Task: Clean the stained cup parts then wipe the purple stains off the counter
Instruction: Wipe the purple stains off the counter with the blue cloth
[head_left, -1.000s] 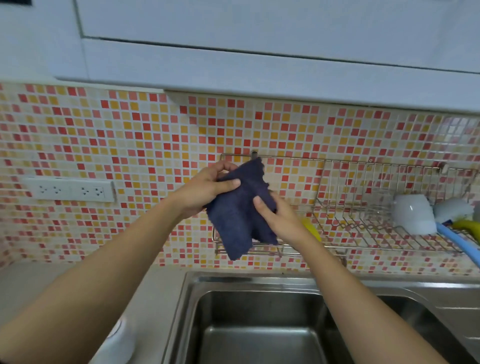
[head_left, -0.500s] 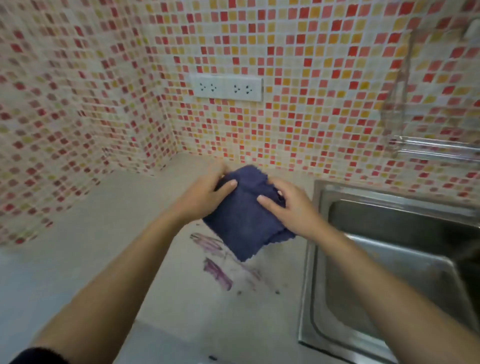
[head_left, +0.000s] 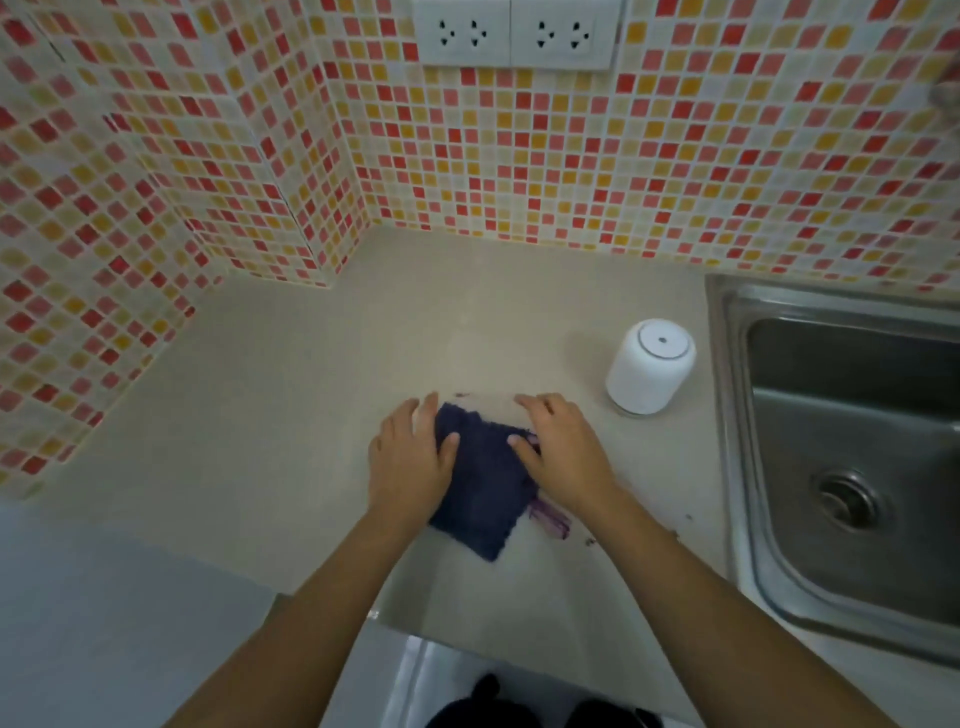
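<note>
Head view shows both hands, left hand (head_left: 410, 462) and right hand (head_left: 563, 454), now pressing flat, open-palmed, the dark cloth (head_left: 483, 493) brought down onto the surface (head_left: 291, 395) over the purple stains (head_left: 550, 517), so wiping begins.

navy cloth (head_left: 485, 483), purple stains (head_left: 549, 514) — beige counter (head_left: 291, 395), white cup (head_left: 650, 366)

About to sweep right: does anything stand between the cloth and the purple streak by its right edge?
Nothing visible does. The cloth lies flat on the counter under both hands, and the purple streak shows on bare counter right beside it. The white cylinder stands farther back, clear of that path.
</note>
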